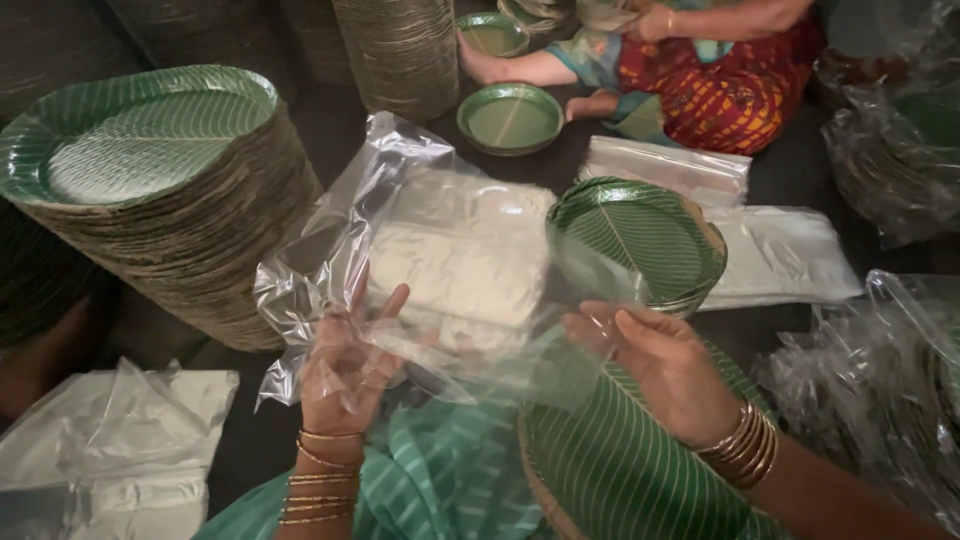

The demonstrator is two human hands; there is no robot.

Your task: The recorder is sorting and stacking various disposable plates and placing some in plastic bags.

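A clear plastic bag (440,260) is stretched between both my hands. My left hand (345,365) pinches its lower left edge, fingers partly inside the film. My right hand (665,365) grips the bag's right edge, close to a short stack of green leaf-patterned paper plates (640,240) whose left side sits inside the bag's mouth. A second stack of the same green plates (620,470) rests on my lap, under my right wrist. Gold bangles circle both wrists.
A tall stack of green plates (150,190) stands at the left. Flat plastic bags (780,255) lie beyond the plates and more (110,450) at lower left. Another person (720,80) sits opposite with small green bowls (510,118). Bagged plates (880,390) pile up on the right.
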